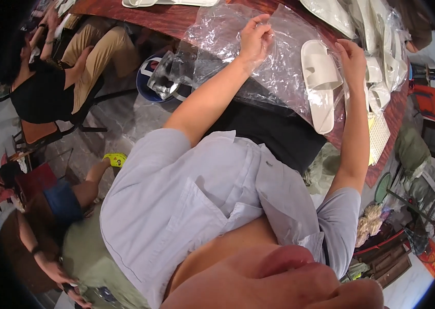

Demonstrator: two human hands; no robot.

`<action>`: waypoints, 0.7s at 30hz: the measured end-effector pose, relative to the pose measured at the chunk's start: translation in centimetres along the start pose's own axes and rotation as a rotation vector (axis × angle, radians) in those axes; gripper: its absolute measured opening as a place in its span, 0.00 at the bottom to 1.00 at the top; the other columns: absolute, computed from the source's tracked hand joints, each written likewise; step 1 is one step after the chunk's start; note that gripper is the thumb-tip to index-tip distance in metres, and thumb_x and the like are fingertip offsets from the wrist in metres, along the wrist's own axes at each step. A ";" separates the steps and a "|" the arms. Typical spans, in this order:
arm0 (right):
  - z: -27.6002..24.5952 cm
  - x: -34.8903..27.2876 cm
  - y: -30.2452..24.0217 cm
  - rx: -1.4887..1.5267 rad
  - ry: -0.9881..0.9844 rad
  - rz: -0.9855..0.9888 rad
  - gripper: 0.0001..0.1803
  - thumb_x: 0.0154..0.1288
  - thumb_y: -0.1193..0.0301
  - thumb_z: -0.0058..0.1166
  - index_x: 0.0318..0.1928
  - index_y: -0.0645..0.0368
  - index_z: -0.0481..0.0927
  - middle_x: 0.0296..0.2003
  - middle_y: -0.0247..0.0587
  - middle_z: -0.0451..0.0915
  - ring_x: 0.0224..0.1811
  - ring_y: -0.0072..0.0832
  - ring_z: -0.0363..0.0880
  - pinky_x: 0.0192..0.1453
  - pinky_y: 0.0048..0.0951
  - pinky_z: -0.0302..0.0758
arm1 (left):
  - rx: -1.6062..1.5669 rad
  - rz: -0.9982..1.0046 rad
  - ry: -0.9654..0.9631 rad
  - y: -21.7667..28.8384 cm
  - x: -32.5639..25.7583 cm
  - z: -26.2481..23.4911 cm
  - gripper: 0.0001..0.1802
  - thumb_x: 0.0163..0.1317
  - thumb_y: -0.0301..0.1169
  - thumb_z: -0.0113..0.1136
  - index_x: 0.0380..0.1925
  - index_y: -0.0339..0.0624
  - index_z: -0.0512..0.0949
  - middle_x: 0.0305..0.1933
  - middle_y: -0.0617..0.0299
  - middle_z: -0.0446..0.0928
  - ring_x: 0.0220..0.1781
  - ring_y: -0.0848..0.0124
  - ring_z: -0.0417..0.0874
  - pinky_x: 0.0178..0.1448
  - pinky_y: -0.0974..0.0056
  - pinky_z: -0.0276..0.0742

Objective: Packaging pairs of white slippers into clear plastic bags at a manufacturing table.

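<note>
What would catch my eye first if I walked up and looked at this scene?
Probably the white slipper lying inside a crinkly clear plastic bag on the red-brown table near the top. The left hand pinches the bag's upper edge, and the right hand rests beside the slipper. More white slippers are piled at the top right.

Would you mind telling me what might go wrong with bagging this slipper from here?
1. The left hand pinches only a small fold of the thin clear bag, so the film could slip or tear.
2. The slipper lies near the table edge, with the right hand beside it; a tug on the bag might drag it off.
3. More bagged slippers crowd close by, so bags could snag together.
</note>
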State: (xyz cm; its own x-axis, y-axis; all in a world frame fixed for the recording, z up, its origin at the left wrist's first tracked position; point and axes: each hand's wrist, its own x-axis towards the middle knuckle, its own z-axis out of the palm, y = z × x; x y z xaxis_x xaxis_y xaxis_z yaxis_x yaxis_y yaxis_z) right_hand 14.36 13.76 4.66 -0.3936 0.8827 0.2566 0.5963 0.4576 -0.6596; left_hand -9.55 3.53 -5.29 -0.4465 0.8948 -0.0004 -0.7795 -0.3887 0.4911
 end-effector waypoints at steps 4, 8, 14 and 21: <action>-0.9 -2.8 -5.3 -0.213 -0.011 -0.475 0.18 0.59 0.66 0.64 0.49 0.59 0.83 0.46 0.46 0.82 0.52 0.44 0.76 0.56 0.38 0.72 | 0.287 0.048 0.019 0.3 -0.7 1.2 0.18 0.61 0.21 0.56 0.52 0.38 0.74 0.27 0.61 0.80 0.27 0.77 0.78 0.28 0.71 0.72; 1.6 -7.0 -4.4 -0.579 -0.225 -0.527 0.30 0.58 0.55 0.63 0.62 0.42 0.74 0.62 0.40 0.72 0.65 0.44 0.67 0.62 0.54 0.67 | 0.997 0.213 -0.106 1.5 -1.4 2.4 0.20 0.63 0.25 0.57 0.57 0.47 0.75 0.34 0.58 0.81 0.33 0.72 0.81 0.36 0.67 0.75; 1.8 -7.2 -0.6 -0.801 -0.225 -0.417 0.35 0.57 0.49 0.61 0.66 0.28 0.69 0.70 0.35 0.62 0.74 0.44 0.55 0.60 0.75 0.58 | 1.882 0.860 -0.104 11.1 -3.9 5.1 0.35 0.57 0.40 0.66 0.65 0.52 0.68 0.43 0.46 0.77 0.48 0.44 0.79 0.49 0.46 0.74; 0.2 1.5 -5.4 -0.112 -0.250 -0.478 0.21 0.59 0.66 0.64 0.53 0.57 0.82 0.49 0.47 0.82 0.54 0.41 0.79 0.60 0.37 0.72 | 2.114 0.291 0.413 18.4 -6.0 -3.7 0.46 0.59 0.58 0.62 0.73 0.54 0.57 0.53 0.37 0.73 0.54 0.40 0.77 0.57 0.48 0.73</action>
State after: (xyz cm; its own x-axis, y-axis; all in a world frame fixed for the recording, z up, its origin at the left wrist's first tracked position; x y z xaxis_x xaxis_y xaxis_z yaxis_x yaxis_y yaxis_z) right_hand 10.41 12.56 8.42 -0.7847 0.5280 0.3248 0.3759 0.8218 -0.4281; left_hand -22.86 -9.83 0.52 -0.6994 0.6743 0.2371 0.6873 0.5435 0.4819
